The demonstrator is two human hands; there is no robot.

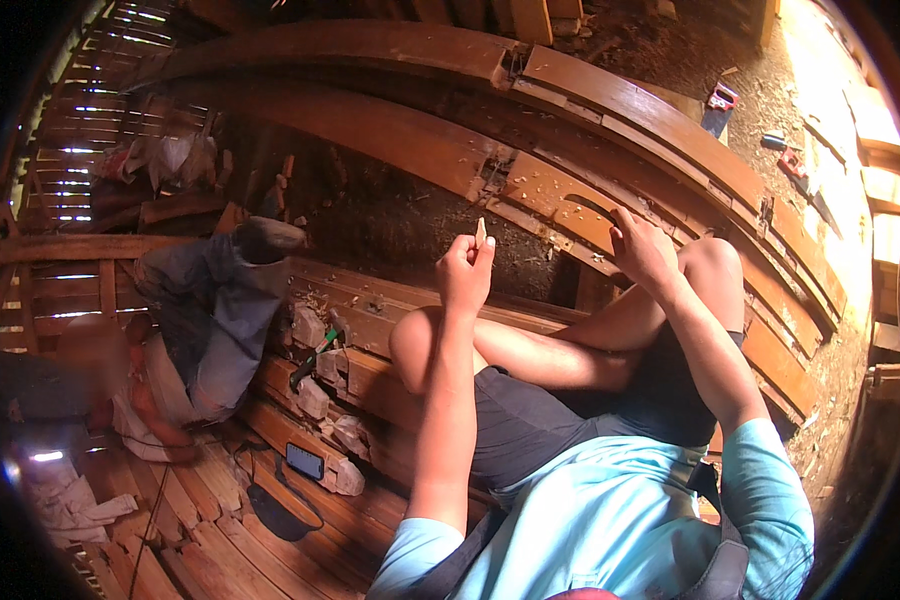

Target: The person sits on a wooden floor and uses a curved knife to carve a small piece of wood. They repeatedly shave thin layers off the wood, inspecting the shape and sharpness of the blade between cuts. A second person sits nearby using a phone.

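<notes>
My left hand [465, 272] is closed in a pinch round a small pale sliver of wood [481, 234], which points upward from the thumb and fingertips. To its right, my right hand [646, 246] wraps round the end of a knife [590, 203] with a dark, slightly curved blade. The blade points left, away from my fingers, and its handle is hidden in my grip. A gap separates the blade from the sliver. Beyond both hands runs a long brown timber beam [540, 190], with pale wood chips scattered on its surface.
Another long beam [660, 110] lies farther back. On the left a person in jeans [220, 310] reclines on planks [185, 535]. Near them are a phone [305, 461], a black strapped item [278, 510] and a green-handled tool [315, 358]. A handsaw [718, 108] lies at far right.
</notes>
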